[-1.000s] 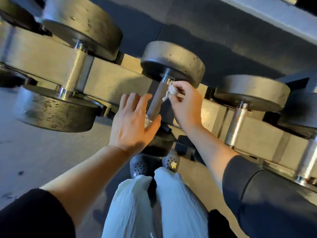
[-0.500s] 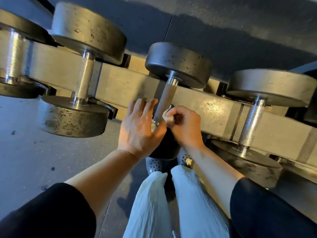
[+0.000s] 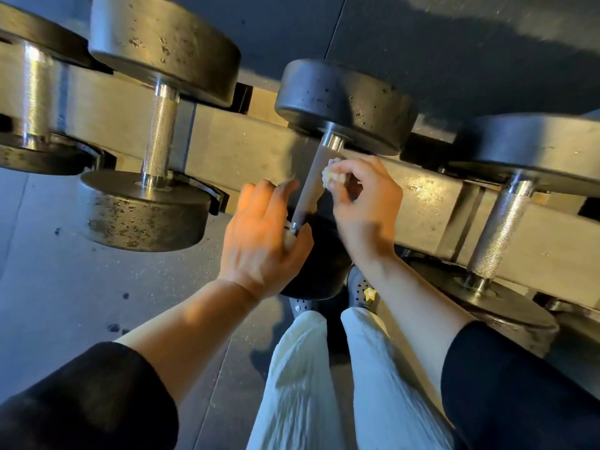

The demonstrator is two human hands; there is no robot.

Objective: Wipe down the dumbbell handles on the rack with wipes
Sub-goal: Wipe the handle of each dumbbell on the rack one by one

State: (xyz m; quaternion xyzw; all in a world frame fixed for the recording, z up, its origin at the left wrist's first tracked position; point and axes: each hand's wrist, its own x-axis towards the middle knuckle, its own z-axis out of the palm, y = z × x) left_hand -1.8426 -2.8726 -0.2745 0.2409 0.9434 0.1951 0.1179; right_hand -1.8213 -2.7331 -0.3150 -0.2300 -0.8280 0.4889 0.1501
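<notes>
A black dumbbell [image 3: 345, 102] lies across the rack rail [image 3: 246, 151] in the middle of the head view, its dark handle [image 3: 310, 186] slanting toward me. My right hand [image 3: 363, 206] pinches a small crumpled white wipe [image 3: 331, 175] against the upper right side of that handle. My left hand [image 3: 259, 241] rests with fingers spread on the dumbbell's near head, beside the handle's lower end, and grips nothing.
A chrome-handled dumbbell [image 3: 159, 138] sits on the rack to the left and another [image 3: 500, 222] to the right. A further weight [image 3: 32, 92] is at the far left. My pale trousers [image 3: 311, 378] and dark clogs [image 3: 360, 290] are below, on a dark rubber floor [image 3: 65, 303].
My right hand has slid the wipe down the handle and back up to its upper part. My left hand has stayed on the near head. The view has moved closer.
</notes>
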